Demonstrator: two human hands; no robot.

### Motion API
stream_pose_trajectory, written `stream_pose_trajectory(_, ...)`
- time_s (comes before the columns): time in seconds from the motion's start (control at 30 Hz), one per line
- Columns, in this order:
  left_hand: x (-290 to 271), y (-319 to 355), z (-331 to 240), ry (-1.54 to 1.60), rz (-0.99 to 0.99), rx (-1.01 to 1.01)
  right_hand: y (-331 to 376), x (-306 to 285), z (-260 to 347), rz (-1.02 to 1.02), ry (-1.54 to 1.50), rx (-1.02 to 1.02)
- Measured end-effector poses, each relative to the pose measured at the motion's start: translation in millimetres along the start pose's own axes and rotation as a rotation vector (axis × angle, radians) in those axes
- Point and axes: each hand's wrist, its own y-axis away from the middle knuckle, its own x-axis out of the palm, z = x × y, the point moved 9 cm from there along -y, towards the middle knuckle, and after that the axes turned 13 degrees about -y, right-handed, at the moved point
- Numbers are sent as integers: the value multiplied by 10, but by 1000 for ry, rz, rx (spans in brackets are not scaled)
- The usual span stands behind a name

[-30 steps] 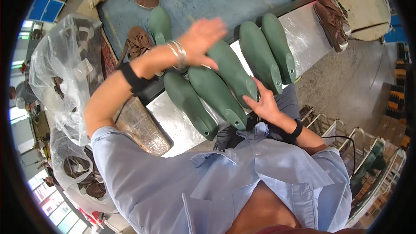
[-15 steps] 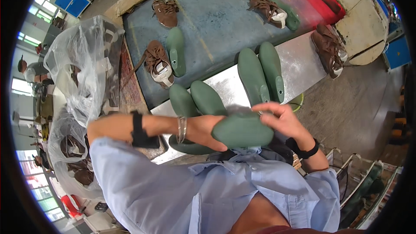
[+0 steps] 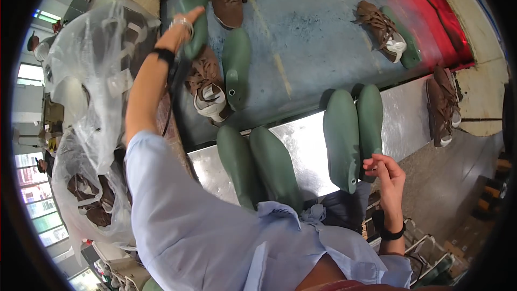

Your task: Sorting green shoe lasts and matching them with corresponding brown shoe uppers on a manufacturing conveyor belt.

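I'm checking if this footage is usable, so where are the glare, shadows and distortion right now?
In the head view, strong glare whitens the middle of the metal ledge; in that view, dark shadows lie beside the toes of the two green shoe forms nearest the right hand; also there, fisheye distortion curves the surroundings toward a black rim.

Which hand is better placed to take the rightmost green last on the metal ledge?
Probably the right hand, by the near end of that green last; the left hand is away at another last.
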Motion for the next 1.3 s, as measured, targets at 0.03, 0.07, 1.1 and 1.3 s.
stream_pose_trajectory(0.03, 209, -312, -177, 97, 23, 69, -40, -51, -26, -42, 3, -4)
stream_pose_trajectory(0.07, 418, -597, -275, 198, 43, 129, -81, -67, -76, -55, 24, 20)
stream_pose_trajectory(1.1, 985, 4628, 2214, 61, -199, 704, 831, 1482, -772, 625, 451, -340)
stream_pose_trajectory(1.3, 1276, 4677, 2080, 130, -125, 760, 973, 1547, -1158, 367, 539, -459)
